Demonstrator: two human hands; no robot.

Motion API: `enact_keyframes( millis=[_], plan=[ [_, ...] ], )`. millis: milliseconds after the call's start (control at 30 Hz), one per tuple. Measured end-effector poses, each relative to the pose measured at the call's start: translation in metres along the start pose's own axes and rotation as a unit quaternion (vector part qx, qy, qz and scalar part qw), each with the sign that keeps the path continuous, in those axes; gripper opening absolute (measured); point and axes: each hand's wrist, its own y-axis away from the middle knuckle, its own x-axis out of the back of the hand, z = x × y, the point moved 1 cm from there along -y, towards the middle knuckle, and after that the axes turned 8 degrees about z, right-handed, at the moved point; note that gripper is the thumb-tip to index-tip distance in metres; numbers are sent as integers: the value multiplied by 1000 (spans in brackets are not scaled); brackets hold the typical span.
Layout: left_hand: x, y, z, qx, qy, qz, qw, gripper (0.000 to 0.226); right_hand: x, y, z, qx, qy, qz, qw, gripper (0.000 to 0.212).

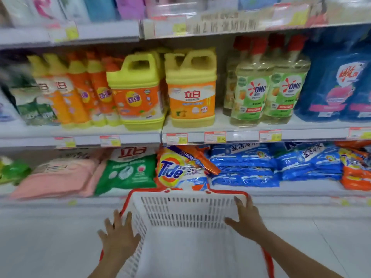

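The white plastic basket sits low, right in front of the bottom shelf, and it's empty. The left hand lies flat against its left wall and the right hand is spread over the right rim, fingers on both straight and loose, gripping nothing. It looks light and fairly stiff, a slotted lattice shell with a smooth red rim, probably a bit slick. I'd grab the 2 long rims, not the thin walls, since 1 yellow jug would make it heavy fast.
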Motion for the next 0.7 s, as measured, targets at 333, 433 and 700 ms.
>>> enact_keyframes(
  millis=[333, 433, 700],
  plan=[
    [-3, -58, -96, -98, 72, 8, 992, 88, -35, -12, -93, -76, 63, 3, 995, 88],
    [-1, -71, -118, -111, 71, 8, 991, 89, -39, -11, -118, -91, 69, -9, 993, 89],
    [14, -89, -165, 9, 60, -4, 998, 81, -39, -13, -213, -21, 96, -72, 993, 84]
  ],
)
